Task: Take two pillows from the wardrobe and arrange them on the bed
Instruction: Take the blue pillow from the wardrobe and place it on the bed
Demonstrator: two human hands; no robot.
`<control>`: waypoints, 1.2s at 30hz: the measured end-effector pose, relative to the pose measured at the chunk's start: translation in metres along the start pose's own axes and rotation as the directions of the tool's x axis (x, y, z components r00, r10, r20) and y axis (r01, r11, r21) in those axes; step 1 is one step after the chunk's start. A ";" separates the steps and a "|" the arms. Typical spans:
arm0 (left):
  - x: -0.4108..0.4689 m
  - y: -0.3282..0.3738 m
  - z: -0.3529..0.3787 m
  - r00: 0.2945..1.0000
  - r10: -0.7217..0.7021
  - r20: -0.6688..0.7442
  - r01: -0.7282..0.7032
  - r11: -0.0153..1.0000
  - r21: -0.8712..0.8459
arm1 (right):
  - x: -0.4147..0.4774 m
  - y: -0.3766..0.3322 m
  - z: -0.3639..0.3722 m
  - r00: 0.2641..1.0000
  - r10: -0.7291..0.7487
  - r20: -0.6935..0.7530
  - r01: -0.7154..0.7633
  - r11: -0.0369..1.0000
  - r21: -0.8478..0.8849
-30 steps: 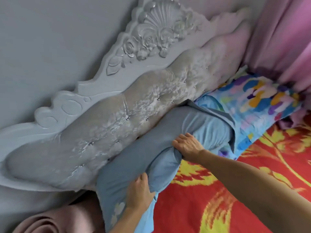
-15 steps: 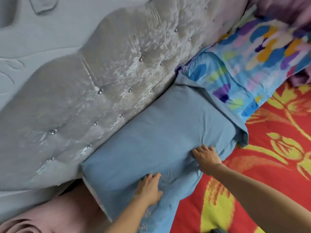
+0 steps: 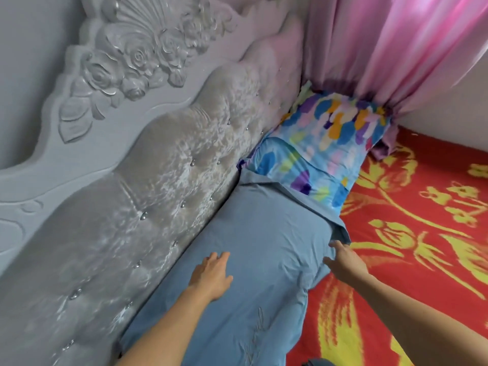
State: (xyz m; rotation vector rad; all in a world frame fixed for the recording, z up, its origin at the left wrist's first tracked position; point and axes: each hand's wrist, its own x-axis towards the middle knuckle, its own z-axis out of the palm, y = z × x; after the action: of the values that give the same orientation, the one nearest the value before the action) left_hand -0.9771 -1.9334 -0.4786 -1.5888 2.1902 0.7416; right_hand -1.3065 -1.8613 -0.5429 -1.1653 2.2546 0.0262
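- A plain blue pillow (image 3: 264, 247), smooth with faint stitched embroidery near its lower end, lies flat along the tufted headboard (image 3: 148, 196) on the bed (image 3: 422, 233).
- At its 1 o'clock, a multicoloured patterned pillow (image 3: 324, 143) overlaps its far end.
- Left hand (image 3: 210, 276) rests palm-down on it, fingers spread wide.
- Right hand (image 3: 343, 260) presses its 3 o'clock edge, fingers open.

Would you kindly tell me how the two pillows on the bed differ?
The blue pillow is plain; the patterned pillow carries multicoloured blotches. The blue one lies nearer, under both hands; the patterned one lies farther off, untouched, beside the pink curtain. Both rest against the headboard, and the blue one's edge overlaps the patterned one.
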 end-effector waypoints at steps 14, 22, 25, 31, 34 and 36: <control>0.260 0.080 0.056 0.992 -0.110 0.064 0.102 0.988 0.116 | 0.319 -0.009 -0.003 0.834 0.531 0.149 -0.431 0.460 0.776; 0.290 0.061 0.063 0.975 -0.145 0.171 0.121 0.982 0.142 | 0.346 0.040 -0.013 0.891 0.396 -0.221 -0.131 0.692 0.710; 0.292 0.064 0.063 0.971 -0.152 0.185 0.126 0.981 0.147 | 0.354 0.073 -0.012 0.914 0.385 -0.128 -0.210 0.719 0.663; 0.286 0.059 0.060 0.980 -0.146 0.133 0.127 0.982 0.136 | 0.314 0.069 0.003 0.938 0.347 -0.028 -0.217 0.646 0.732; 0.269 0.047 0.049 0.995 -0.072 -0.067 0.076 0.995 0.070 | 0.265 0.052 0.010 0.934 0.348 -0.080 -0.172 0.636 0.752; 0.255 0.035 0.047 0.979 -0.031 -0.202 0.034 0.999 0.012 | 0.223 0.033 0.027 0.949 0.316 -0.024 -0.202 0.662 0.722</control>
State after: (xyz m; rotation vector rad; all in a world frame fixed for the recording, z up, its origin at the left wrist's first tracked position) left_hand -1.0936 -2.0941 -0.6489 -1.7564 2.2963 0.5748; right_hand -1.4158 -1.9982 -0.6873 -0.4190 2.1984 -0.7887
